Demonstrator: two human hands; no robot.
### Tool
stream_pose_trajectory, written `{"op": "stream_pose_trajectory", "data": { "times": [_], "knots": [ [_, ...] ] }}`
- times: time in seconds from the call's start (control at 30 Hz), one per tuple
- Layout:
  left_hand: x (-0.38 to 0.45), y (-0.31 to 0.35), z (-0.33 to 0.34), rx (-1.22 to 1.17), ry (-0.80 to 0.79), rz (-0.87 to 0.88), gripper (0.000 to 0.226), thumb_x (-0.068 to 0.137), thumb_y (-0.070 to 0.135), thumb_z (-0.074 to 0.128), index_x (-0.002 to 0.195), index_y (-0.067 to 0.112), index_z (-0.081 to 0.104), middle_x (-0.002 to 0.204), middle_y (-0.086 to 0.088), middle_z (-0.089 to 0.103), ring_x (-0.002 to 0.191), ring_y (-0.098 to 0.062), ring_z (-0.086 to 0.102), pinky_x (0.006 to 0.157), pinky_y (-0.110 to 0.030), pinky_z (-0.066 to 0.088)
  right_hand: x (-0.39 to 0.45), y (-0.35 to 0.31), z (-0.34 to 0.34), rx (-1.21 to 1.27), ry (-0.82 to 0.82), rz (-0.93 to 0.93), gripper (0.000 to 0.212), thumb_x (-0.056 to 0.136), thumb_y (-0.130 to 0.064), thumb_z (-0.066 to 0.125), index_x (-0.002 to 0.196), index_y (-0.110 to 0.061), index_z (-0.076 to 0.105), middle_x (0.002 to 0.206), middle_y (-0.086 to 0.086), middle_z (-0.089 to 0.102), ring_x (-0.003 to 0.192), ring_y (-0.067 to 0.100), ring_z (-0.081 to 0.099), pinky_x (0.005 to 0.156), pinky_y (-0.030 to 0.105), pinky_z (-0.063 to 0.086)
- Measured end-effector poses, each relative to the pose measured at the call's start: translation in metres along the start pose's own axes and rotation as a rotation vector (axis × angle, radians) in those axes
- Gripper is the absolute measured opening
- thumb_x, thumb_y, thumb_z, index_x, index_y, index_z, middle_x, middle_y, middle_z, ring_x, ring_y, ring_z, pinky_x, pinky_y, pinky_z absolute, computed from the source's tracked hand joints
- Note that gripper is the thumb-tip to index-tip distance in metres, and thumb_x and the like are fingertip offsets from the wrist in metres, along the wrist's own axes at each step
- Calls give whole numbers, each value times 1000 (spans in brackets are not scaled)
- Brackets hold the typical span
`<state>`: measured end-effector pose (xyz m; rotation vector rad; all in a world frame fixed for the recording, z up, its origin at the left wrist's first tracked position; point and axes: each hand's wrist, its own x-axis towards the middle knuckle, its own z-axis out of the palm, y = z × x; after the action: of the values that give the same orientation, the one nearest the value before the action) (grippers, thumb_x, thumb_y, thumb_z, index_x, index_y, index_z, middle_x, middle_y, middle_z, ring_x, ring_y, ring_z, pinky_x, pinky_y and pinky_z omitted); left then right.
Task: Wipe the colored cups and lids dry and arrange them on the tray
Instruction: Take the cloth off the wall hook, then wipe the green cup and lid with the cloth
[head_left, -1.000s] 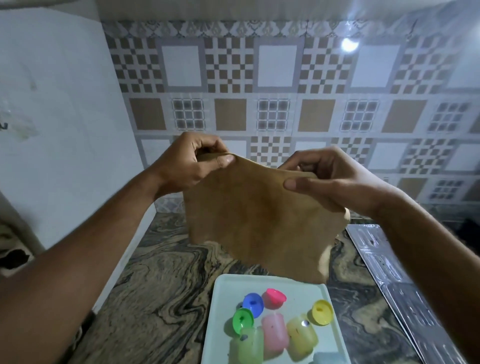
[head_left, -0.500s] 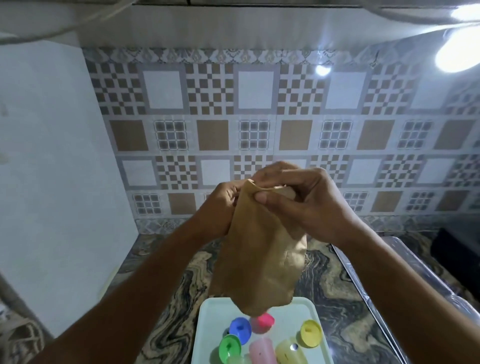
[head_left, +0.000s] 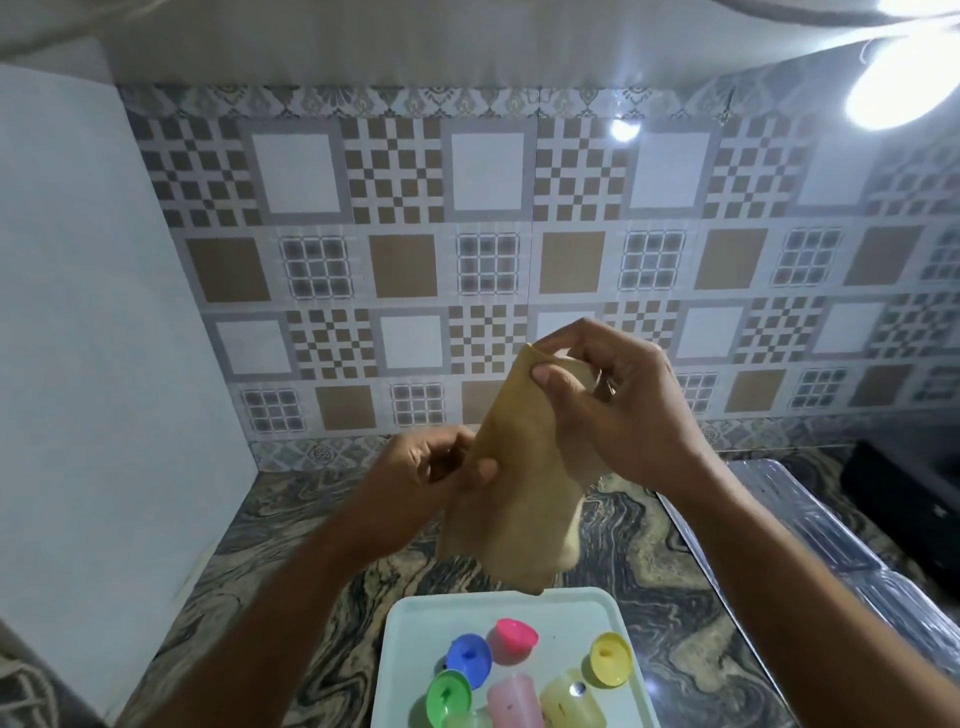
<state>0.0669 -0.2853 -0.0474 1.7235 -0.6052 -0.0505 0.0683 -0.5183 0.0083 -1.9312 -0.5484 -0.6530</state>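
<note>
Plastic cups, pink (head_left: 511, 701) and yellow (head_left: 571, 704), lie among blue (head_left: 469, 653), green (head_left: 449, 695), pink (head_left: 515, 633) and yellow (head_left: 611, 658) lids on a pale tray (head_left: 415, 623), its far half bare, on the marbled bench (head_left: 291, 519). Above it, the left hand (head_left: 426, 478) pinches a tan cloth's (head_left: 524, 493) side edge; the right hand (head_left: 613, 410) pinches its top corner. A patterned tile wall (head_left: 467, 208) stands behind.

Blue lid (head_left: 469, 653), pink lid (head_left: 515, 635), yellow lid (head_left: 610, 657), green lid (head_left: 449, 695) on pale tray (head_left: 415, 623)

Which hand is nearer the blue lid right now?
Left. The left hand grips the cloth above the blue lid; the right hand pinches its top corner, higher.
</note>
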Motion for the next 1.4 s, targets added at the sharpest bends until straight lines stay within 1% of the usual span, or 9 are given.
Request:
{"op": "stream_pose_trajectory", "data": {
  "times": [0.23, 0.37, 0.47, 0.63, 0.77, 0.9, 1.0, 1.2, 1.4],
  "knots": [
    [-9, 8, 21, -319, 103, 44, 14, 89, 13, 73, 94, 22, 83, 93, -1, 79, 88, -12, 72, 79, -23, 59, -18, 32, 26, 337, -119, 256, 2, 105, -16, 68, 106, -13, 68, 76, 0, 70, 61, 10, 58, 52, 24, 45],
    [-16, -3, 35, -291, 267, 53, 15, 85, 21, 77, 99, 20, 82, 97, 0, 81, 92, -11, 73, 83, -25, 58, -56, 52, 51, 587, -242, 409, 78, 88, -69, 73, 107, 6, 72, 95, 25, 70, 88, 30, 62, 74, 39, 52],
    [-25, -22, 41, -215, 368, -2, 16, 85, 19, 80, 101, 16, 82, 100, -4, 82, 93, -13, 75, 85, -26, 58, -88, 59, 66, 792, -297, 506, 97, 82, -78, 71, 122, 11, 67, 109, 34, 65, 102, 37, 61, 88, 44, 50],
    [-31, -44, 45, -77, 423, -97, 10, 83, 9, 87, 88, 8, 79, 82, -7, 79, 74, -10, 70, 69, -23, 57, -126, 62, 85, 599, -227, 497, 61, 81, -41, 86, 116, 4, 67, 104, 38, 62, 94, 27, 59, 86, 47, 47],
    [-43, -66, 50, -36, 471, -180, 23, 79, 14, 92, 87, 0, 75, 82, -17, 77, 72, -14, 68, 70, -30, 60, -148, 64, 91, 633, -201, 542, 25, 92, -12, 77, 114, -11, 67, 97, 10, 70, 91, 17, 67, 81, 32, 58],
    [-58, -86, 57, 71, 512, -192, 25, 79, 26, 93, 80, 13, 71, 74, 4, 72, 66, -6, 62, 66, -21, 53, -164, 66, 99, 610, -185, 629, 20, 97, -13, 74, 115, -7, 66, 96, 21, 70, 90, 28, 70, 80, 51, 62],
    [-74, -106, 57, 75, 534, -191, 25, 86, 27, 86, 85, 12, 66, 77, 5, 69, 68, -6, 61, 67, -22, 52, -177, 68, 99, 561, -102, 708, 20, 105, -24, 68, 110, -4, 68, 87, 13, 69, 76, 23, 70, 66, 38, 60],
    [-143, -170, 67, 556, 172, -321, 33, 80, 21, 82, 111, 23, 70, 107, 5, 64, 91, -8, 60, 81, -20, 43, -215, 83, 84, 458, 64, 867, 23, 109, -29, 61, 91, -15, 58, 56, -1, 64, 36, 19, 58, 31, 21, 42],
    [-166, -207, 88, 1038, -199, -478, 95, 65, 70, 66, 151, 35, 43, 144, 8, 47, 127, -25, 45, 101, -44, 41, -239, 97, 76, 404, 105, 884, 21, 101, -42, 69, 84, -30, 66, 79, 17, 62, 54, 25, 55, 45, 29, 49]
  ]
}}
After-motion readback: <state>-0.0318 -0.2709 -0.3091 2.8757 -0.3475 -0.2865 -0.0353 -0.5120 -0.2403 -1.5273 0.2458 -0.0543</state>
